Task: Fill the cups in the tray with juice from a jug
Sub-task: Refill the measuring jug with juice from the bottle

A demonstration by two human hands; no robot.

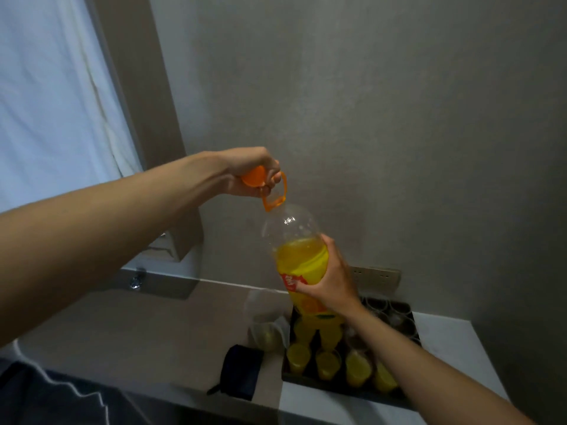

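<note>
Forearms fill the near view; the left hand [251, 173] is curled over the orange cap [254, 176] at the top of the bottle [302, 265], fingers pressed round it, though whether it is screwing on or off I cannot tell; the right hand [329, 277] is clamped round the bottle's labelled middle, holding it upright above the tray [346, 391].

Taking the tray as the mark: its near row holds four cups [328, 363] full of yellow juice, and at least two more filled ones stand behind those, partly screened by the bottle; the far right part of the tray shows dim round rims that look empty or dark, too murky to count. A clear jug [267, 317] stands just left of the tray with only a little juice in its bottom; a dark pouch [241, 371] lies left of the tray's near corner, close to the jug.

My guess is the pouring is somewhat past halfway; the jug needs refilling from the bottle before the remaining cups can be done, and the bottle is roughly two-thirds full.

Hidden or unclear: the right forearm covers the tray's near right corner; the bottle's base blocks the middle cups; the far cups' contents cannot be read.
</note>
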